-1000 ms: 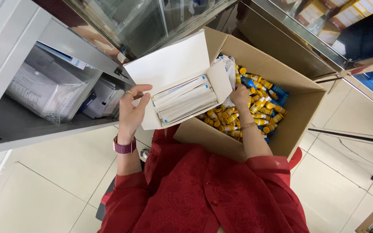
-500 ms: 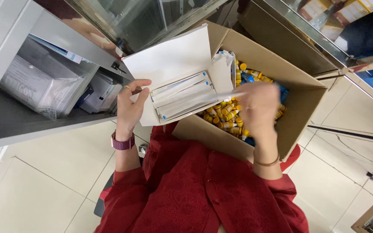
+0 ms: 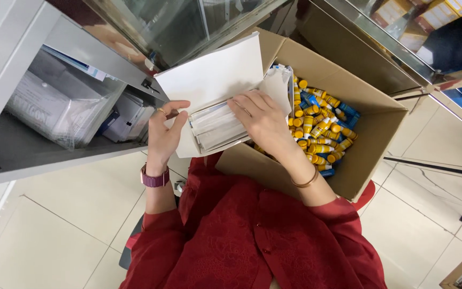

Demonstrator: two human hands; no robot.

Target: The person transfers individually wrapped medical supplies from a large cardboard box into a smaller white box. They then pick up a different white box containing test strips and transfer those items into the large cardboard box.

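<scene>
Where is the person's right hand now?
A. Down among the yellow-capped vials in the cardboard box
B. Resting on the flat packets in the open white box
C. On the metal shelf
B: the right hand lies on the flat packets inside the open white box, which the left hand steadies.

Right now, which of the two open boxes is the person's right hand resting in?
The small white box, held up by the left hand. The right hand lies on its flat packets, not in the big cardboard carton of yellow-capped tubes.
</scene>
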